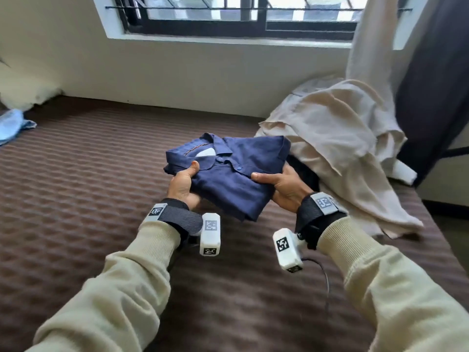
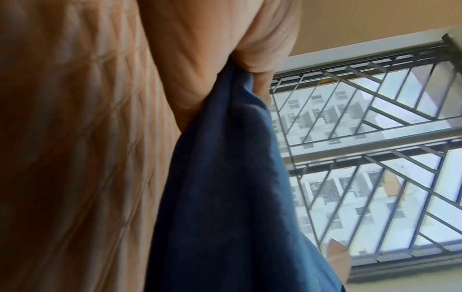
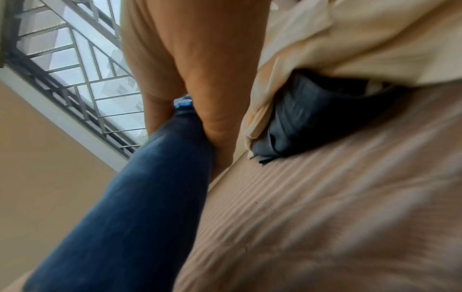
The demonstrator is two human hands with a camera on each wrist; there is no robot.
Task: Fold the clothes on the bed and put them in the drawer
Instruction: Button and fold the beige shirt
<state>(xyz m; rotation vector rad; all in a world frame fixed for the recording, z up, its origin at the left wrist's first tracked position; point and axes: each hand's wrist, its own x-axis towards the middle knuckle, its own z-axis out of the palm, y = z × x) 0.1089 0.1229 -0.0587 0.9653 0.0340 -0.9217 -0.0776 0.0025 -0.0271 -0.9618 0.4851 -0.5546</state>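
Note:
A folded navy blue polo shirt point(image 1: 228, 174) is lifted above the brown bed point(image 1: 76, 199), collar and buttons facing up. My left hand point(image 1: 181, 182) grips its left edge, thumb on top and fingers underneath. My right hand point(image 1: 281, 185) grips the right edge the same way. In the left wrist view the blue shirt point(image 2: 225, 187) hangs against my palm point(image 2: 212, 59). The right wrist view shows the shirt point(image 3: 140, 197) pinched in my right hand point(image 3: 200, 89). No drawer is in view.
A heap of cream cloth point(image 1: 335, 138) lies at the bed's right, with a dark garment point(image 3: 312, 114) tucked under it. A light blue garment point(image 1: 12, 125) sits at the far left. A barred window point(image 1: 241, 13) and wall stand behind the bed.

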